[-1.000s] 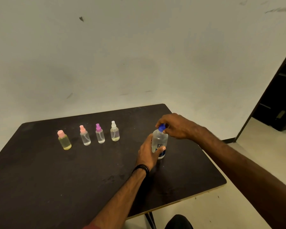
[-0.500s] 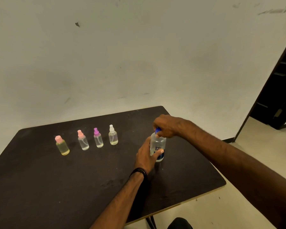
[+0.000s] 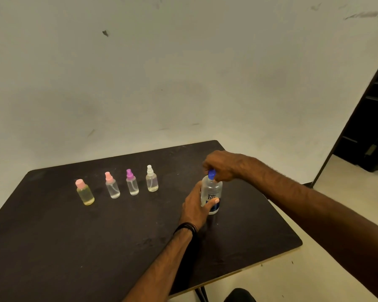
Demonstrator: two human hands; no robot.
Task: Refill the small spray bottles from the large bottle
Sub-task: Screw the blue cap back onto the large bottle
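Note:
The large clear bottle [image 3: 212,191] with a blue cap [image 3: 211,174] stands upright on the dark table [image 3: 52,247]. My left hand [image 3: 195,209] grips its body from the left, thumb across the label. My right hand [image 3: 222,165] pinches the blue cap from above. Left of them stands a row of small bottles: one with yellow liquid and a pink cap [image 3: 85,192], a clear one with a pink sprayer [image 3: 112,185], a clear one with a purple sprayer [image 3: 132,182], and one with a white sprayer [image 3: 151,178].
The table's right edge [image 3: 288,229] runs close to the large bottle, with floor beyond. A pale wall [image 3: 183,73] rises behind the table. A dark doorway [image 3: 371,118] opens at the far right. A table leg [image 3: 202,294] shows below the front edge.
My right hand has closed over the blue cap and turned slightly on it. The left hand keeps its grip on the bottle. The view shifted a little downward.

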